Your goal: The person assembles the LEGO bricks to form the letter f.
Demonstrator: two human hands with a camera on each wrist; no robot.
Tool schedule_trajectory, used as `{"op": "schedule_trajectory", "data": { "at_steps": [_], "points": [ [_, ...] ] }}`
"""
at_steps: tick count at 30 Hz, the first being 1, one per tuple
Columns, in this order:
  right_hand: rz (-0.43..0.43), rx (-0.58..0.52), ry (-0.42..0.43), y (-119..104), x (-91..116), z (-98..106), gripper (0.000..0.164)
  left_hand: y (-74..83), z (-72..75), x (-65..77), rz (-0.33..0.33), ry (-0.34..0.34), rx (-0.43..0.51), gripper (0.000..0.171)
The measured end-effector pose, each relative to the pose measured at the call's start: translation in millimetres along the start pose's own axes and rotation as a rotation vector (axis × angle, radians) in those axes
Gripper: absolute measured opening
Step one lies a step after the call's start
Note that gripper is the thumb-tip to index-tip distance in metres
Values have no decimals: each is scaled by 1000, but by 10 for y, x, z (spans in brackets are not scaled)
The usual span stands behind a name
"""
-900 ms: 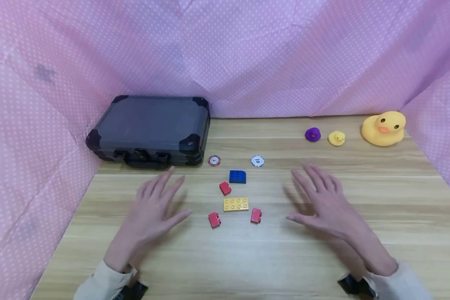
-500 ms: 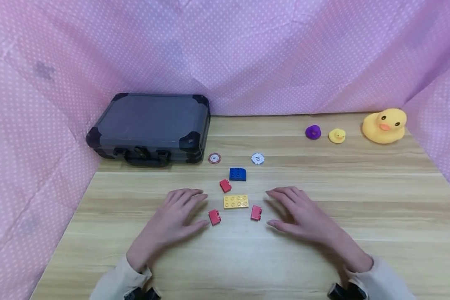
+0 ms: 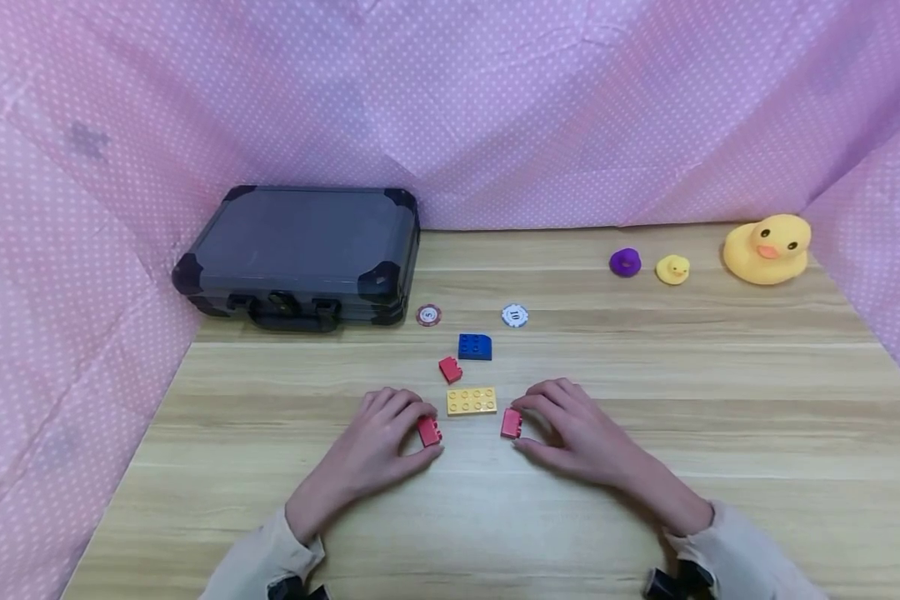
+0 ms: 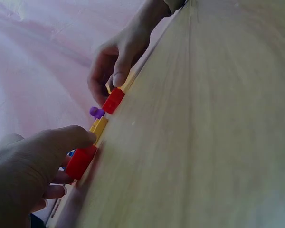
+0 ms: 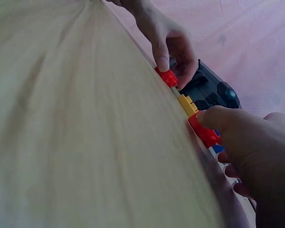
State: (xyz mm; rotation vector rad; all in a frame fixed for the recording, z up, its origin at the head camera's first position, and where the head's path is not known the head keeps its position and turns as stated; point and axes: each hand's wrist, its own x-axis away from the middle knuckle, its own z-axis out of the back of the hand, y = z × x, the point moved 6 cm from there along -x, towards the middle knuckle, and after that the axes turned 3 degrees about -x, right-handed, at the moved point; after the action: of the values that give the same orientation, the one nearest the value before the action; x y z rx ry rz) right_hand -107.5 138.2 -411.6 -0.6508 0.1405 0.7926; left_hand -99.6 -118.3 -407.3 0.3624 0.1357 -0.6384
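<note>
My left hand [image 3: 378,446] straddles a red toy building brick [image 3: 430,432], its thumb at the near end and its index finger at the far end. Across from it, my right hand [image 3: 581,433] has thumb and index finger bent about a second red brick [image 3: 511,423] in the same way. Both bricks rest low at the wooden tabletop. Between and just beyond them lies a yellow brick [image 3: 472,402] with studs up. A third red brick [image 3: 451,370] and a blue brick [image 3: 476,347] lie farther back. In the left wrist view, the thumb overlaps the near red brick [image 4: 80,163].
A dark grey case [image 3: 300,250] with black corners stands at the back left. Two poker chips, one red [image 3: 428,315] and one white [image 3: 514,316], lie behind the bricks. Toward the back right are a purple duck [image 3: 626,262], a small yellow duck [image 3: 672,270] and a large yellow duck [image 3: 767,250].
Both hands have come inward and down from wide apart, and their spread fingers have closed in around the two front red bricks. The bricks themselves have stayed in place.
</note>
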Motion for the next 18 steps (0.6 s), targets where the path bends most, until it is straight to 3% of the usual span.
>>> {"op": "schedule_trajectory", "data": {
  "at_steps": [11,18],
  "points": [
    [-1,-3,7,-16,-14,-31,35,20,-38,-3,13,25,93,32],
    [26,-19,24,-27,-15,-33,33,63,-74,-2,44,-17,178,34]
  ]
}}
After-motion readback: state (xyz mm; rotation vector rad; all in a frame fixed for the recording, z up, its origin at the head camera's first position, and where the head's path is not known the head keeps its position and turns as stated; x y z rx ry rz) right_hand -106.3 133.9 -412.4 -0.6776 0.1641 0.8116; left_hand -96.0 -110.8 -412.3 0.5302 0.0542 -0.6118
